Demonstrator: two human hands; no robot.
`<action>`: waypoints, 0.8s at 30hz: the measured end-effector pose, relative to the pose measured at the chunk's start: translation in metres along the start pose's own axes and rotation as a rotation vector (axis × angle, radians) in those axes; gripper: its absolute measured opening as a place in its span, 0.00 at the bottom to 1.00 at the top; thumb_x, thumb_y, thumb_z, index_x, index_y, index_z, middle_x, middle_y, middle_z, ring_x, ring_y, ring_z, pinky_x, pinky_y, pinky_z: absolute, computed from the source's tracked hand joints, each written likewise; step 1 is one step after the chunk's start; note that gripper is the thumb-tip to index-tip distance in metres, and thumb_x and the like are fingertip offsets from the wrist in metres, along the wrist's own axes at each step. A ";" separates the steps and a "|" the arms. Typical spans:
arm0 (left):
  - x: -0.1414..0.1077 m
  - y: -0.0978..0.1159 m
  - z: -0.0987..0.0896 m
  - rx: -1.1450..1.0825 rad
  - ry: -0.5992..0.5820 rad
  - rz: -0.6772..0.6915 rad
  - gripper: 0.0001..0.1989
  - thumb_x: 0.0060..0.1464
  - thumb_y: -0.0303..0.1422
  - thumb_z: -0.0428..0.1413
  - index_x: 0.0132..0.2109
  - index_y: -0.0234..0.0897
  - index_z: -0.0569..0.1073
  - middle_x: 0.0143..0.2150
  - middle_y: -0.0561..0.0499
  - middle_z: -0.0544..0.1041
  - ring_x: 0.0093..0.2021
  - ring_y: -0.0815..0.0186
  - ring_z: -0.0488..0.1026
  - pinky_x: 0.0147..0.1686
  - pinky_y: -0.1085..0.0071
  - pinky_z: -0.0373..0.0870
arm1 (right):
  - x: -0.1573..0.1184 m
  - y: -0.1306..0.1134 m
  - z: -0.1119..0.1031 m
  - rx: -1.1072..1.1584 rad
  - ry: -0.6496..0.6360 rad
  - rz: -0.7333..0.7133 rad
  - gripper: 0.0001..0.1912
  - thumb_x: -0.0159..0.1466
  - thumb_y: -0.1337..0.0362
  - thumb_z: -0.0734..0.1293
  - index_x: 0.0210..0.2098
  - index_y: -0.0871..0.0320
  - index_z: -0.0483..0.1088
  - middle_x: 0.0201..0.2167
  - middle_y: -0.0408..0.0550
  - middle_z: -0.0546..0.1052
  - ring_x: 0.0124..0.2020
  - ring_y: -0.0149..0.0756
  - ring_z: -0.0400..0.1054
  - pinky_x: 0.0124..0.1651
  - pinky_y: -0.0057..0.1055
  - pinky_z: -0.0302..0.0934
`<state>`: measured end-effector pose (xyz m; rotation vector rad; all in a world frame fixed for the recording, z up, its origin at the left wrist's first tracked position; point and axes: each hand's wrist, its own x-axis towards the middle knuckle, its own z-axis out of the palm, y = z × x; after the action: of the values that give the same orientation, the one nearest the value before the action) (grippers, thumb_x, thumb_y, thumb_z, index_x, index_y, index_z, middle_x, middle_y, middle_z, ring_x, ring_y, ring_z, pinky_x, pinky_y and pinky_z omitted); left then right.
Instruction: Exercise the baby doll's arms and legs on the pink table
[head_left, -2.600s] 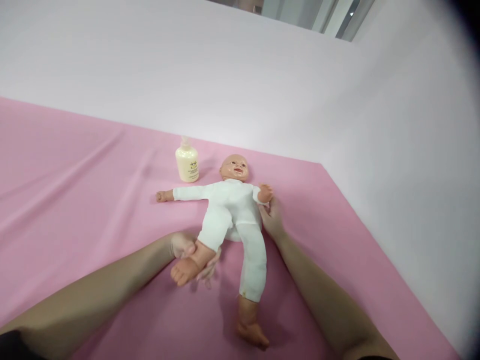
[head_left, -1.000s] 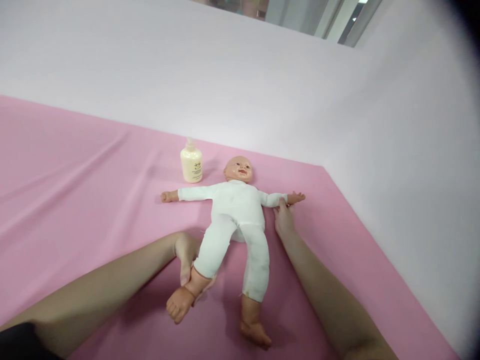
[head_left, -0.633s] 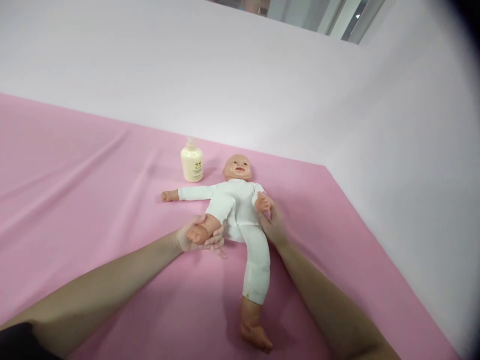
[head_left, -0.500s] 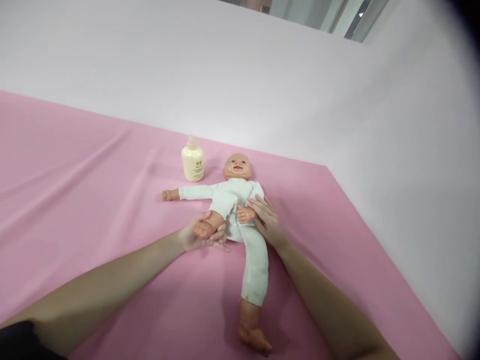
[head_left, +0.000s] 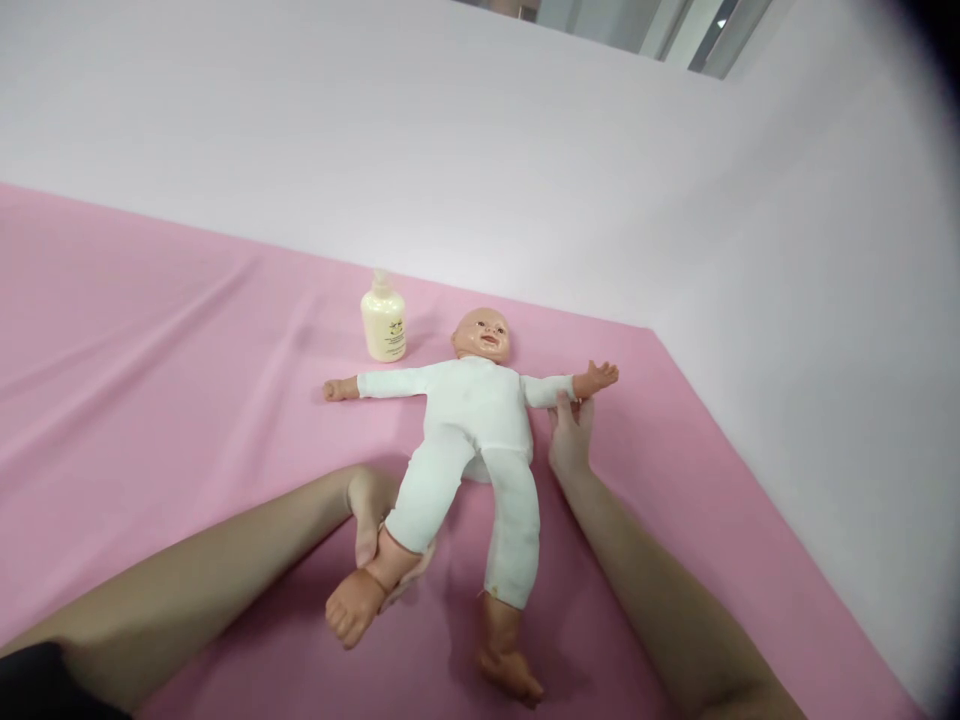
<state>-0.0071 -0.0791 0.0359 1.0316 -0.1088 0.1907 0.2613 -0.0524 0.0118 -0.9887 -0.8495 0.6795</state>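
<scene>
A baby doll in a white bodysuit lies on its back on the pink sheet, head away from me. My left hand is wrapped round the doll's ankle on the left side, thumb on top and the other fingers partly hidden underneath. That leg is lifted a little and angled outward. On the right, my right hand grips the doll's forearm near the wrist, and this arm stretches out sideways. The doll's other arm also lies spread to the left. Its right-side leg points straight toward me, untouched.
A cream pump bottle with small dark print stands left of the doll's head. White walls rise behind and along the right of the pink surface. Folds run through the sheet on the left.
The doll's left-side leg has swung from bent over the belly down toward me, with my left hand on it. Its right-side arm has moved from across the body out to the right, in my right hand.
</scene>
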 end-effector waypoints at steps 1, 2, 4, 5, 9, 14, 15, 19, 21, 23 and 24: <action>0.002 0.001 0.001 0.073 -0.049 0.008 0.24 0.19 0.25 0.70 0.30 0.39 0.71 0.30 0.50 0.74 0.42 0.51 0.75 0.31 0.65 0.76 | 0.005 0.004 -0.003 0.063 0.046 0.094 0.30 0.60 0.56 0.66 0.60 0.49 0.54 0.60 0.50 0.64 0.57 0.37 0.65 0.60 0.44 0.59; 0.003 0.003 0.001 0.158 -0.116 -0.009 0.25 0.18 0.25 0.70 0.30 0.40 0.71 0.31 0.50 0.74 0.42 0.52 0.75 0.30 0.66 0.76 | 0.009 0.007 -0.007 0.121 0.083 0.180 0.29 0.61 0.55 0.64 0.60 0.49 0.53 0.59 0.50 0.65 0.56 0.35 0.66 0.60 0.43 0.59; 0.004 0.006 0.000 0.276 -0.212 -0.078 0.24 0.18 0.26 0.71 0.29 0.40 0.72 0.30 0.50 0.75 0.41 0.52 0.76 0.29 0.67 0.76 | 0.014 0.013 -0.011 0.204 0.125 0.285 0.29 0.62 0.54 0.63 0.60 0.49 0.52 0.58 0.49 0.67 0.54 0.33 0.67 0.61 0.42 0.59; 0.004 0.007 -0.001 0.287 -0.241 -0.112 0.24 0.18 0.27 0.72 0.29 0.40 0.72 0.30 0.50 0.75 0.39 0.52 0.76 0.27 0.67 0.76 | 0.015 0.014 -0.012 0.225 0.130 0.303 0.29 0.63 0.53 0.62 0.60 0.49 0.52 0.58 0.49 0.67 0.54 0.33 0.68 0.61 0.41 0.58; 0.001 0.004 -0.006 0.136 -0.490 -0.375 0.17 0.28 0.33 0.70 0.30 0.39 0.74 0.25 0.49 0.74 0.30 0.55 0.76 0.23 0.66 0.74 | 0.010 0.007 -0.007 0.193 0.061 0.256 0.32 0.61 0.54 0.64 0.62 0.47 0.51 0.58 0.47 0.67 0.54 0.33 0.68 0.60 0.41 0.59; -0.007 -0.008 -0.011 -0.214 -0.212 -0.223 0.21 0.38 0.49 0.62 0.33 0.37 0.71 0.21 0.49 0.71 0.21 0.64 0.68 0.24 0.67 0.71 | -0.009 -0.006 0.007 0.020 -0.061 0.038 0.30 0.60 0.57 0.67 0.60 0.49 0.57 0.57 0.48 0.68 0.54 0.37 0.68 0.58 0.43 0.62; -0.008 -0.010 -0.012 -0.264 -0.077 -0.118 0.22 0.39 0.51 0.60 0.31 0.37 0.70 0.19 0.51 0.69 0.19 0.66 0.66 0.24 0.68 0.70 | -0.013 -0.006 0.009 -0.036 -0.100 -0.014 0.29 0.59 0.58 0.67 0.58 0.51 0.60 0.56 0.50 0.70 0.54 0.38 0.68 0.58 0.43 0.61; -0.005 -0.011 -0.014 -0.355 0.275 0.069 0.23 0.44 0.53 0.54 0.28 0.35 0.66 0.16 0.56 0.60 0.16 0.72 0.55 0.18 0.74 0.62 | -0.027 -0.008 0.010 -0.327 -0.377 -0.190 0.23 0.59 0.62 0.68 0.54 0.52 0.66 0.56 0.48 0.70 0.59 0.40 0.63 0.63 0.46 0.56; -0.001 -0.009 -0.012 -0.341 0.367 0.064 0.23 0.45 0.53 0.53 0.28 0.34 0.65 0.16 0.57 0.59 0.16 0.73 0.53 0.18 0.75 0.59 | -0.030 -0.010 0.009 -0.466 -0.518 -0.320 0.21 0.59 0.64 0.67 0.53 0.50 0.68 0.55 0.45 0.71 0.62 0.40 0.59 0.67 0.46 0.50; 0.002 -0.009 -0.009 -0.302 0.434 0.048 0.23 0.47 0.53 0.52 0.28 0.34 0.64 0.16 0.56 0.58 0.17 0.73 0.53 0.18 0.75 0.58 | -0.031 -0.013 0.007 -0.548 -0.610 -0.452 0.21 0.60 0.66 0.66 0.53 0.48 0.68 0.54 0.44 0.73 0.63 0.40 0.57 0.68 0.47 0.47; 0.003 -0.009 -0.007 -0.282 0.458 0.043 0.23 0.48 0.53 0.51 0.28 0.34 0.64 0.17 0.56 0.58 0.17 0.73 0.53 0.18 0.75 0.58 | -0.031 -0.013 0.007 -0.568 -0.636 -0.501 0.21 0.61 0.66 0.65 0.54 0.48 0.68 0.53 0.43 0.73 0.63 0.40 0.57 0.68 0.47 0.47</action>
<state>-0.0025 -0.0769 0.0251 0.6850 0.2526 0.4332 0.2414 -0.0797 0.0168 -1.0011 -1.8507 0.3079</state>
